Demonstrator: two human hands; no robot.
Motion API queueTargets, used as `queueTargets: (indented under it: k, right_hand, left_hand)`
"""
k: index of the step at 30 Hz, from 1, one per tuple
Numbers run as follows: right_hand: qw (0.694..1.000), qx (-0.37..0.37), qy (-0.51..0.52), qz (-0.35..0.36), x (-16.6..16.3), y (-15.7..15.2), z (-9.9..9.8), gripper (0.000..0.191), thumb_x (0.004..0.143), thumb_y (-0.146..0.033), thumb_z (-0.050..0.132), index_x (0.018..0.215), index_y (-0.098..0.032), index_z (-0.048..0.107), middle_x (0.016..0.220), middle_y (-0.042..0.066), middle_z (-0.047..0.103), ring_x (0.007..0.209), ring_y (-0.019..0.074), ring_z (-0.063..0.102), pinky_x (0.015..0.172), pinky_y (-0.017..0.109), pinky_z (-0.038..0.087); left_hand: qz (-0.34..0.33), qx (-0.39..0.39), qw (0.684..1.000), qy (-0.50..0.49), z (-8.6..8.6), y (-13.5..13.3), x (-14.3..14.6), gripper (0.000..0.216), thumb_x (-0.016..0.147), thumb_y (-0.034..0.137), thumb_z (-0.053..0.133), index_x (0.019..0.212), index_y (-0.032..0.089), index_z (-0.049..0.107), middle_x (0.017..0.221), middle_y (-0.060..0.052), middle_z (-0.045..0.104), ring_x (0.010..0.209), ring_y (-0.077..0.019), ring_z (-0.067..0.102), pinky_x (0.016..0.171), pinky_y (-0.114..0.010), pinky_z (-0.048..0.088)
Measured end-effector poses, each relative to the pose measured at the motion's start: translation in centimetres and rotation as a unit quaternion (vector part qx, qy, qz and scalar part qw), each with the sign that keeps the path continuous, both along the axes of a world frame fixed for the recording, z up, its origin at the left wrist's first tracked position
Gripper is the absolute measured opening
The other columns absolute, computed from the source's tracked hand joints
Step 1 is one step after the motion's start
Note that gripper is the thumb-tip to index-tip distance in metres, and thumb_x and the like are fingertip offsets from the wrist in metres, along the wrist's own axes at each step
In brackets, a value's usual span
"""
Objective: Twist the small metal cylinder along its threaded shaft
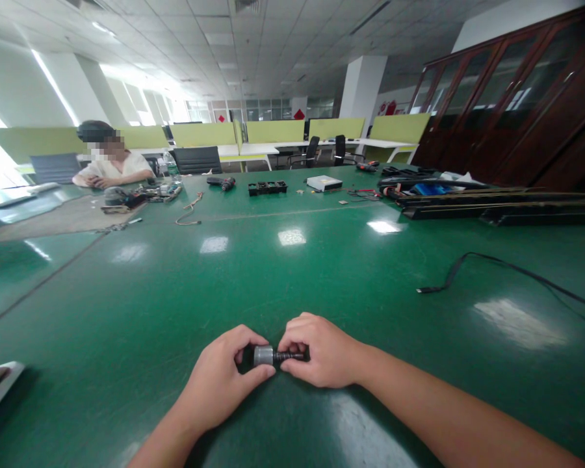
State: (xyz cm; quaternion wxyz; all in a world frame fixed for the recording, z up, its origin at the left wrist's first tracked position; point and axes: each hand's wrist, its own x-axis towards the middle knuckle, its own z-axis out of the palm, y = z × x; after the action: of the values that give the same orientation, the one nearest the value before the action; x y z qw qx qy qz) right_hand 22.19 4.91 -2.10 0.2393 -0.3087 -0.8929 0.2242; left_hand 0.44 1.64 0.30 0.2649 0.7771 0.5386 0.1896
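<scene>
At left a person (131,167) sits across the green surface (292,279); the left hand (224,370) pinches a small grey cylinder (264,355) at or just above it; the cylinder's dark ridged rod (288,356) is pinched by the right hand (324,351); farther right lies a black cable (452,276)

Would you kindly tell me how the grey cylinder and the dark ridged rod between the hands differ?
The grey cylinder is thick, the dark ridged rod slender. The left hand holds the cylinder; the right hand curls around the rod. They lie roughly in line.
</scene>
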Motion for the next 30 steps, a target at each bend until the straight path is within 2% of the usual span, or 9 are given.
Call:
queueTargets:
  k: [8,30]
  right_hand:
    - [1.0,-0.017,0.015,0.0,-0.1,-0.08,0.13,0.013,0.072,-0.024,0.073,0.082,-0.019,0.067,0.069,-0.002,0.062,0.066,0.0136,0.056,0.07,0.029,0.039]
    - [0.999,-0.037,0.018,-0.008,-0.18,-0.09,0.46,0.012,0.073,-0.025,0.074,0.082,-0.018,0.068,0.068,-0.003,0.061,0.065,0.0127,0.055,0.071,0.028,0.039]
  left_hand:
    - [0.003,0.001,1.0,-0.004,0.08,-0.27,-0.09,0.018,0.077,0.028,0.068,0.094,0.024,0.067,0.086,0.001,0.066,0.076,-0.0179,0.057,0.068,-0.027,0.039]
    - [-0.009,0.013,1.0,0.0,0.1,-0.37,-0.13,0.017,0.08,0.027,0.067,0.096,0.024,0.066,0.086,0.001,0.064,0.075,-0.0176,0.055,0.068,-0.027,0.039]
